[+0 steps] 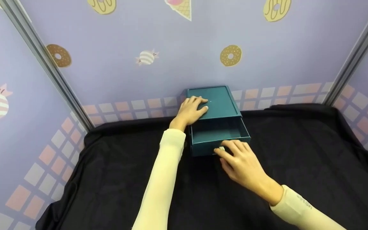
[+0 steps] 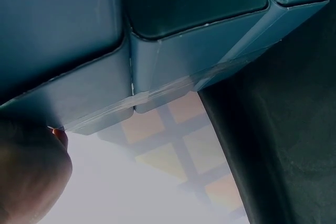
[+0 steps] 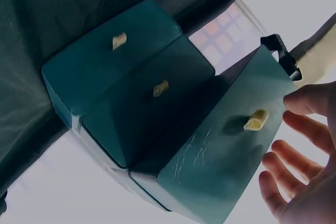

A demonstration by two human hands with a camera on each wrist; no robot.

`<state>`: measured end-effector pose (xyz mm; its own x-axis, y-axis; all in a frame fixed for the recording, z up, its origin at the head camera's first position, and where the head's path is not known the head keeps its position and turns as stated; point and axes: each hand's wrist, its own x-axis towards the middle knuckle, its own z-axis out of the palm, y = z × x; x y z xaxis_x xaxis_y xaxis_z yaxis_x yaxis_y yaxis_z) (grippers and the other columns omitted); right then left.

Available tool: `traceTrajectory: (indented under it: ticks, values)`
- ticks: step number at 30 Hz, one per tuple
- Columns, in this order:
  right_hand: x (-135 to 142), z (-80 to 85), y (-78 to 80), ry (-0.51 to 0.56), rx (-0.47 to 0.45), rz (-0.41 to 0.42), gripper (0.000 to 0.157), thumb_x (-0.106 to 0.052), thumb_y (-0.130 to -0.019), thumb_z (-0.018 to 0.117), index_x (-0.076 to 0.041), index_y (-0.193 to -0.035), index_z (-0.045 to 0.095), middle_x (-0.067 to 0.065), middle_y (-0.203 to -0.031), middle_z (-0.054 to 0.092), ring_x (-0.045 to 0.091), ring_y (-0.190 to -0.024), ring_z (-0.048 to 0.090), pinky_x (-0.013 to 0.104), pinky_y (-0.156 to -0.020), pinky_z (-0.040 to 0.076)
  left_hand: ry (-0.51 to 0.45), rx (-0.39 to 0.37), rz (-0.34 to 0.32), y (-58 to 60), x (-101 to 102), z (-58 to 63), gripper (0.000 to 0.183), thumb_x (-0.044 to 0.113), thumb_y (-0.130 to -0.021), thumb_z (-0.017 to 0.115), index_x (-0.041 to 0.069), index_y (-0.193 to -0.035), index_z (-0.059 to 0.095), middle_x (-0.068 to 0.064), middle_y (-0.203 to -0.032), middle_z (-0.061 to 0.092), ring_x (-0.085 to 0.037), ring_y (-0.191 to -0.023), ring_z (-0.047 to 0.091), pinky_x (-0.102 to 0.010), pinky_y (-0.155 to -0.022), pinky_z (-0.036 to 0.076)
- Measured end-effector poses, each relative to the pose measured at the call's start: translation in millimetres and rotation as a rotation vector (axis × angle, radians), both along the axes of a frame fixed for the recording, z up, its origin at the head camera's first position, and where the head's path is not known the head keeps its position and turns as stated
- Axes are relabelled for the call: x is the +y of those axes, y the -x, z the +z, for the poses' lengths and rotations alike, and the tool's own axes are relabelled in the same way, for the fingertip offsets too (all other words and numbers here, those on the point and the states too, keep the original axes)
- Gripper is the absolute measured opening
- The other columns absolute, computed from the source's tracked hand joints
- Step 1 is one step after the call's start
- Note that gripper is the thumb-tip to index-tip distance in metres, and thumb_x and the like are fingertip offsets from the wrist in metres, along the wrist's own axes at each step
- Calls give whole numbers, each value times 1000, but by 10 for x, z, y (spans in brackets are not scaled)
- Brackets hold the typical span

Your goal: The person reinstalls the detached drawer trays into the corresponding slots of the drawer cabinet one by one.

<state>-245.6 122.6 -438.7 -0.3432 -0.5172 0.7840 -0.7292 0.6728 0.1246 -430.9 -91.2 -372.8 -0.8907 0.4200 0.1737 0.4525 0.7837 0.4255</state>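
Observation:
A teal cabinet (image 1: 217,102) has three stacked drawers with small pale knobs, and its top drawer (image 1: 220,129) is pulled out. Its inside shows bare in the head view. My left hand (image 1: 189,110) rests on the cabinet's top at the left edge, fingers spread; part of that hand (image 2: 34,174) shows at lower left in the left wrist view. In front of the drawer is my right hand (image 1: 243,163), its fingers bent loosely. The right wrist view shows its fingertips (image 3: 294,100) at the drawer front's upper rim, apart from the top knob (image 3: 256,120).
Black cloth (image 1: 133,166) covers the table and bunches up along its edges. Behind the cabinet stands a lilac wall (image 1: 184,57) with printed sweets and pastel tiles. Grey metal posts (image 1: 45,62) mark the corners. The middle drawer (image 3: 173,82) and bottom drawer (image 3: 94,61) are closed.

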Motion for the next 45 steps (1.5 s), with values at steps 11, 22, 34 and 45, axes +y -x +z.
traceTrajectory:
  ticks: [11,22,34,45]
  values:
    - [-31,-94,5,-46,-63,-2,39,-10,-84,81,-13,-122,76,13,-124,67,34,-111,62,50,-88,52,-7,-3,5,6,-2,-39,49,46,-113,46,27,-158,52,-3,-169,36,-27,-155,30,-45,-133,16]
    - [-79,-83,97,-74,-128,-27,32,-14,-92,77,-14,-124,75,13,-129,64,34,-115,60,51,-91,53,10,-2,11,10,5,1,50,46,-113,46,27,-158,51,-2,-169,36,-26,-156,29,-45,-133,16]
    - [-75,-115,308,-74,-192,-37,32,-15,-89,83,-13,-120,77,16,-135,63,35,-121,58,55,-95,53,18,-12,12,-16,14,-4,50,46,-113,45,27,-159,51,-3,-169,37,-27,-156,30,-45,-133,17]
    - [-62,-76,358,-48,-249,-48,29,-21,-94,78,-14,-122,76,16,-138,63,35,-125,56,56,-101,50,11,-14,15,-7,7,-9,49,46,-113,46,28,-159,50,-2,-169,36,-26,-156,28,-45,-133,15]
